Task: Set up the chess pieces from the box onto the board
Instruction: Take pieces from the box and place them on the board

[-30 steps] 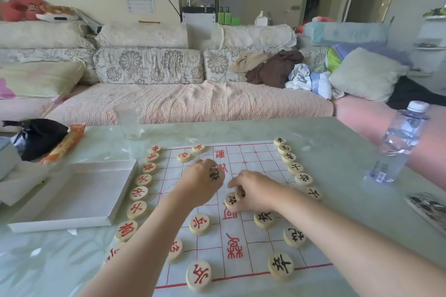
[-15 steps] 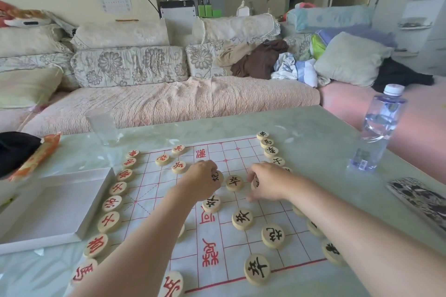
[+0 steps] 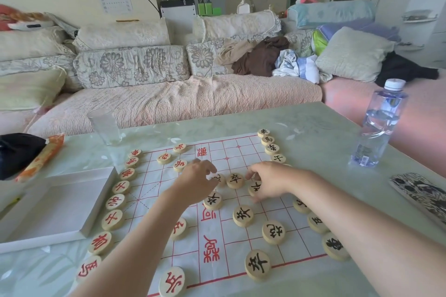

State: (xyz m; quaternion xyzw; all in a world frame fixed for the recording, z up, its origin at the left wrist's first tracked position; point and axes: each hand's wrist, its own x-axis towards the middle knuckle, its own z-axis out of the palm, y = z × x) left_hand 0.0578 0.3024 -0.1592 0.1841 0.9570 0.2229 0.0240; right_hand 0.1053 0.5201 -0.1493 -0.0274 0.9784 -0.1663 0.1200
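Note:
A white paper board (image 3: 212, 231) with a red grid lies on the green table. Red-marked wooden discs (image 3: 113, 219) line its left edge and black-marked discs (image 3: 268, 140) its right edge; more black discs (image 3: 243, 216) stand in the near half. My left hand (image 3: 195, 183) has curled fingers at the edge of a black disc (image 3: 219, 179) lying on the board's middle. My right hand (image 3: 270, 181) pinches another black disc (image 3: 255, 187) flat on the board. One black disc (image 3: 235, 180) lies free between the two hands. The open white box (image 3: 55, 205) stands left of the board.
A clear glass (image 3: 105, 125) stands beyond the board's far left corner. A water bottle (image 3: 381, 125) stands at the right, with a patterned flat item (image 3: 420, 195) nearer. A black bag (image 3: 17, 152) and an orange packet (image 3: 41, 157) lie at the far left. A sofa runs behind the table.
My left hand has lowered its black disc onto the board's middle. My right hand left one black disc between the hands and moved onto another just to the right.

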